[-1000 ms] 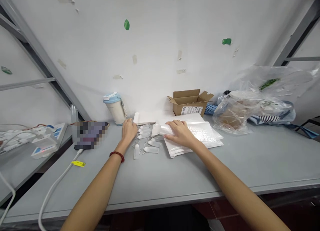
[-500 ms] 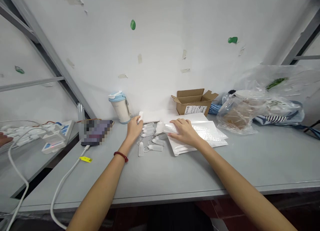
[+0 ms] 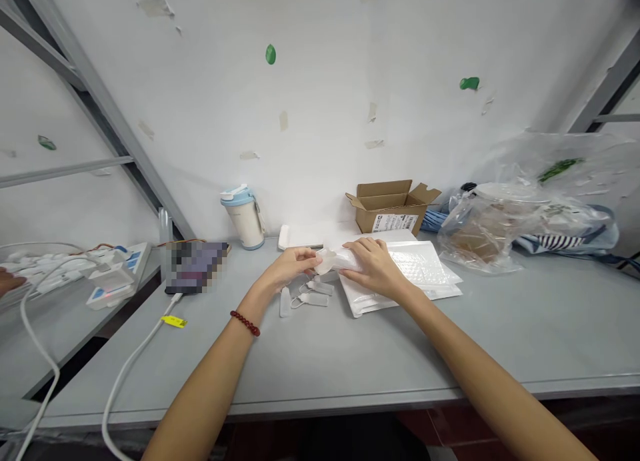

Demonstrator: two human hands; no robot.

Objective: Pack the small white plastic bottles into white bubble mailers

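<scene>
My left hand (image 3: 290,269) and my right hand (image 3: 373,266) meet at the middle of the grey table (image 3: 350,354). Both close on a small clear plastic bag (image 3: 334,261) held between them, just above the table. Below the left hand lie several small white plastic tags (image 3: 311,296) with loops. Under the right hand sits a stack of white bubble mailers (image 3: 415,274). A red bead bracelet (image 3: 245,321) circles my left wrist.
A blue-lidded cup (image 3: 244,216) and an open cardboard box (image 3: 393,206) stand by the wall. Clear plastic bags (image 3: 520,214) fill the right. A blurred dark device (image 3: 195,264) with a white cable (image 3: 130,368) lies left, beside power strips (image 3: 110,274).
My left hand has moved right from the far tags near the cup to join the right hand on the plastic bag. The right hand has barely moved.
</scene>
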